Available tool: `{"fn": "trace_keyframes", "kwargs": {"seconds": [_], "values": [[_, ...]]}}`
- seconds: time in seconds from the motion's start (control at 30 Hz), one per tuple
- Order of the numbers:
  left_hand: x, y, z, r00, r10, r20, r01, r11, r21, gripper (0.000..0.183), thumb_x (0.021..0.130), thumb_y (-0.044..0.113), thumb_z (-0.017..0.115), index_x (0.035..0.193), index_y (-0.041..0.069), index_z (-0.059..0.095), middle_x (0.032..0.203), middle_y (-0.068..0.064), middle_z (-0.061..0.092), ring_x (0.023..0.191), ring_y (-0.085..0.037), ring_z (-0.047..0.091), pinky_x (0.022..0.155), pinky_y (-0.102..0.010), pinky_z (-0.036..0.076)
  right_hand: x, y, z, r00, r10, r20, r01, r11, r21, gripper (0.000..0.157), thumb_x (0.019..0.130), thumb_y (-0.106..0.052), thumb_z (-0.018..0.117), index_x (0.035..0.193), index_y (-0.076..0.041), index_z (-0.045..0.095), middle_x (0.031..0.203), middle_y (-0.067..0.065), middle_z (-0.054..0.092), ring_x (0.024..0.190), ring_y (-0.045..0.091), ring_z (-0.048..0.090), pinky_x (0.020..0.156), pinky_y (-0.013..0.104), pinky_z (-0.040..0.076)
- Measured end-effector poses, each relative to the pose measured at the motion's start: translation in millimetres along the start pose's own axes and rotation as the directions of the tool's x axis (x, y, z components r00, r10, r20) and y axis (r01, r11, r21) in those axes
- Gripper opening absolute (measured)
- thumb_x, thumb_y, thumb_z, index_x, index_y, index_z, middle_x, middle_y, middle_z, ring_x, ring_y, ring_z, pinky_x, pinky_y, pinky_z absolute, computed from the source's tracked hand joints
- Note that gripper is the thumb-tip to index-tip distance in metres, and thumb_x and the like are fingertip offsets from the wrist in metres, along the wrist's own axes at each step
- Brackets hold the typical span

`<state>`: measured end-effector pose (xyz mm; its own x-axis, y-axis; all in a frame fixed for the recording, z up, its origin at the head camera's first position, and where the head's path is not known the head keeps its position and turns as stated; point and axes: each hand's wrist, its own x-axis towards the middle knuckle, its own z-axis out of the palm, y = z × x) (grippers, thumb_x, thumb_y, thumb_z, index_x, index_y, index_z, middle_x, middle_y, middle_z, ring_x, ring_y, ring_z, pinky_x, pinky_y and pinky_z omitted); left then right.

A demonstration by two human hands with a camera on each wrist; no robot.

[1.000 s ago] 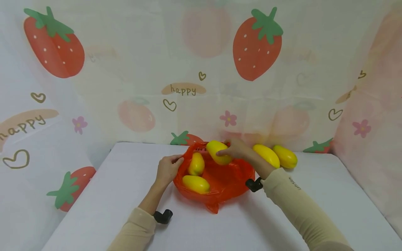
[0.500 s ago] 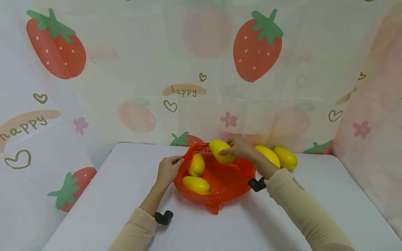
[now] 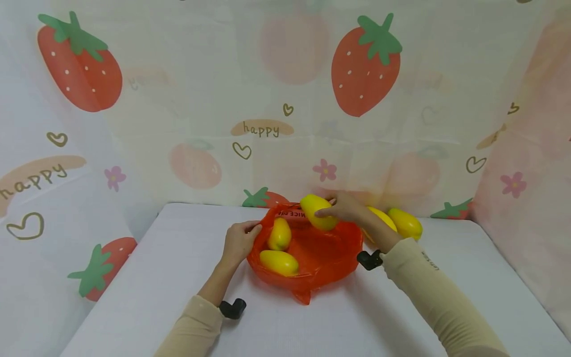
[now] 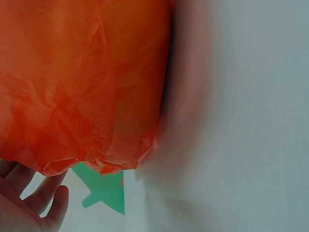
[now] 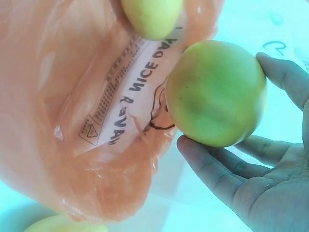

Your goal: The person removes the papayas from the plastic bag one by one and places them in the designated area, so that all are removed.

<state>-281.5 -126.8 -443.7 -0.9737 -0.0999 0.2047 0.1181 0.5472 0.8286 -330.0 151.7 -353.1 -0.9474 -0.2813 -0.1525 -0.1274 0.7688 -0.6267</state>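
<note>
Curling fingers round a mango, the right hand hovers. The left hand pinches the bag by its rim.

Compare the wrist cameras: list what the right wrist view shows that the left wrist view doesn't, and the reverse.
Only the right wrist view: the right hand holding a yellow-green fruit, parts of two other yellow fruits, and the printed "HAVE A NICE DAY" lettering.

Only the left wrist view: the left hand at the bag's edge, and a green leaf print.

Both: the red bag, paler in the right wrist view.
</note>
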Motion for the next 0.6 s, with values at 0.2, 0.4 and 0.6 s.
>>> {"fn": "trace_keyframes", "kwargs": {"seconds": [0.2, 0.4, 0.6], "values": [[-0.5, -0.7, -0.1, 1.0, -0.005, 0.0, 0.005, 1.0, -0.001, 0.028, 0.097, 0.019, 0.06, 0.117, 0.003, 0.071, 0.111, -0.016, 0.073, 0.103, -0.03, 0.068, 0.091, -0.041, 0.057, -5.6, -1.5, -5.4, 1.0, 0.003, 0.0, -0.003, 1.0, -0.005, 0.064, 0.082, -0.044, 0.074, 0.133, -0.011, 0.056, 0.121, 0.013, 0.062, 0.104, 0.028, 0.058, 0.091, 0.036, 0.057], [-0.6, -1.0, -1.1, 1.0, -0.01, 0.006, 0.01, 1.0, -0.004, 0.028, 0.097, 0.02, 0.06, 0.117, 0.004, 0.071, 0.111, -0.015, 0.073, 0.102, -0.03, 0.068, 0.091, -0.041, 0.057, -6.8, -0.7, -12.3, 1.0, 0.004, 0.013, -0.004, 1.0, -0.022, 0.066, 0.085, -0.042, 0.072, 0.137, -0.008, 0.052, 0.125, 0.016, 0.06, 0.108, 0.03, 0.057, 0.093, 0.039, 0.056], [-0.3, -2.3, -2.7, 1.0, 0.002, 0.013, -0.003, 1.0, 0.008, 0.028, 0.097, 0.021, 0.059, 0.117, 0.004, 0.071, 0.111, -0.015, 0.073, 0.102, -0.029, 0.068, 0.091, -0.041, 0.057, -7.3, 2.5, -20.7, 1.0, 0.012, 0.0, -0.011, 0.999, -0.053, 0.069, 0.085, -0.044, 0.071, 0.139, -0.005, 0.05, 0.13, 0.018, 0.058, 0.111, 0.032, 0.056, 0.097, 0.046, 0.053]]}}
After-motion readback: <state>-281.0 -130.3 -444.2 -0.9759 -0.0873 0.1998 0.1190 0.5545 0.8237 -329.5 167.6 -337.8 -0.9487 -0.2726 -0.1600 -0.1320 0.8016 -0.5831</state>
